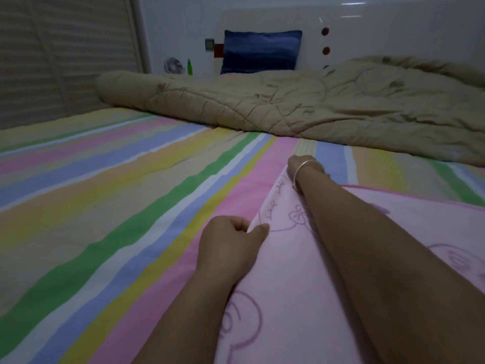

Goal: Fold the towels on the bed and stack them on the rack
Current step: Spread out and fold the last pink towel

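Observation:
A pale pink towel (283, 261) with purple line drawings lies spread on the striped bed sheet (110, 185), at the lower right of the head view. My left hand (231, 240) pinches the towel's left edge between thumb and curled fingers. My right hand (301, 164), with a thin bracelet at the wrist, reaches further out and grips the towel's far corner; its fingers are mostly hidden behind the wrist. My right forearm lies across the towel. No rack is in view.
A crumpled beige quilt (301, 109) lies across the far part of the bed. A blue pillow (261, 51) leans on the white headboard (380, 30). A slatted wardrobe door (65, 53) stands at the left, beside the bed's edge.

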### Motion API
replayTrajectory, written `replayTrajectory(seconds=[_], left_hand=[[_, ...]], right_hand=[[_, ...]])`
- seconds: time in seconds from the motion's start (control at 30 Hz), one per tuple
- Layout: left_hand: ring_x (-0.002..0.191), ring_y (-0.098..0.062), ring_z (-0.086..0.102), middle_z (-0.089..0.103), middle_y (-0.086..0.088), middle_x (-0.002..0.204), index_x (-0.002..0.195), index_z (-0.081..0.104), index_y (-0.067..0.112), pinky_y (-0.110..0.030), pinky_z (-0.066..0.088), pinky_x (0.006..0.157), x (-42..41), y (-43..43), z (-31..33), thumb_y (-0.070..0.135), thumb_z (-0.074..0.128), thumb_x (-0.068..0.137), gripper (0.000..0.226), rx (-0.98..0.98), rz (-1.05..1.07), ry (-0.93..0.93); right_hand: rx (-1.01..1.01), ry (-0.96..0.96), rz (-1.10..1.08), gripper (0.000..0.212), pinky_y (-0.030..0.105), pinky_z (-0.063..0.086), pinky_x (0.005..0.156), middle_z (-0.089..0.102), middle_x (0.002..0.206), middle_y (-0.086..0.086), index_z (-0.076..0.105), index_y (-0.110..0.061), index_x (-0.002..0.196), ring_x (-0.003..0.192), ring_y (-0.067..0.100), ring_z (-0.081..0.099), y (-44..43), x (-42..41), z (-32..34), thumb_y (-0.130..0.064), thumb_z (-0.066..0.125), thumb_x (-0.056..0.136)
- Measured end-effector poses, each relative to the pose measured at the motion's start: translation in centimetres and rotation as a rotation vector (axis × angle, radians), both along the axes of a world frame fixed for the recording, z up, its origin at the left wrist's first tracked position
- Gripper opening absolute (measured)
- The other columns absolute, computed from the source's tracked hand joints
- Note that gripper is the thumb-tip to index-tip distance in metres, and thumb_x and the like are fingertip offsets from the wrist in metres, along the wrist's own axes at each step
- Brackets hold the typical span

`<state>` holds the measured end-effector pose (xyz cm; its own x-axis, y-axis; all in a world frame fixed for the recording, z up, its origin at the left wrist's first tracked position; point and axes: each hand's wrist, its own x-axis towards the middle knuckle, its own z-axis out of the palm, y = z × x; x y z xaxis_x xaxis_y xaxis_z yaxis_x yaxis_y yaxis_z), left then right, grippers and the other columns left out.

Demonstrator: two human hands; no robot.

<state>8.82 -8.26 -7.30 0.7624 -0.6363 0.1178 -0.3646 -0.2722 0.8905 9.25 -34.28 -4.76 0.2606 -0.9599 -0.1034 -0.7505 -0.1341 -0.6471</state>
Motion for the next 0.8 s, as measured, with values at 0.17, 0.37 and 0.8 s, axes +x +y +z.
replayTrajectory(seconds=[0.17,0.37,0.8], left_hand=[[0.049,-0.017,0.033,0.035,0.004,0.045,0.046,0.046,0.012,-0.029,0.029,0.052,-0.2,0.1,0.2,0.034,0.074,0.078,0.048,0.027,0.006,-0.011],[0.049,-0.015,0.029,0.033,0.003,0.047,0.048,0.045,0.013,-0.023,0.024,0.044,0.2,0.2,0.2,0.035,0.072,0.079,0.047,0.036,0.032,-0.041],[0.057,-0.019,0.044,0.051,-0.007,0.056,0.065,0.065,-0.002,-0.029,0.037,0.056,0.0,-0.1,-0.4,0.036,0.068,0.083,0.042,0.013,0.072,-0.092]], right_hand=[[-0.063,0.132,0.143,0.056,0.044,0.033,0.104,0.048,0.138,0.005,0.056,-0.022,0.124,0.124,0.033,0.044,-1.7,0.9,-0.7,-0.053,0.043,0.079],[-0.064,-0.223,0.185,0.049,0.036,0.045,0.101,0.058,0.127,0.009,0.056,-0.012,0.128,0.115,0.029,0.056,0.2,-0.9,0.6,-0.041,0.061,0.088],[-0.112,0.611,0.436,0.072,0.037,0.035,0.107,0.049,0.138,-0.001,0.055,-0.024,0.132,0.123,0.023,0.049,-1.4,-8.6,4.3,-0.068,0.061,0.075]])
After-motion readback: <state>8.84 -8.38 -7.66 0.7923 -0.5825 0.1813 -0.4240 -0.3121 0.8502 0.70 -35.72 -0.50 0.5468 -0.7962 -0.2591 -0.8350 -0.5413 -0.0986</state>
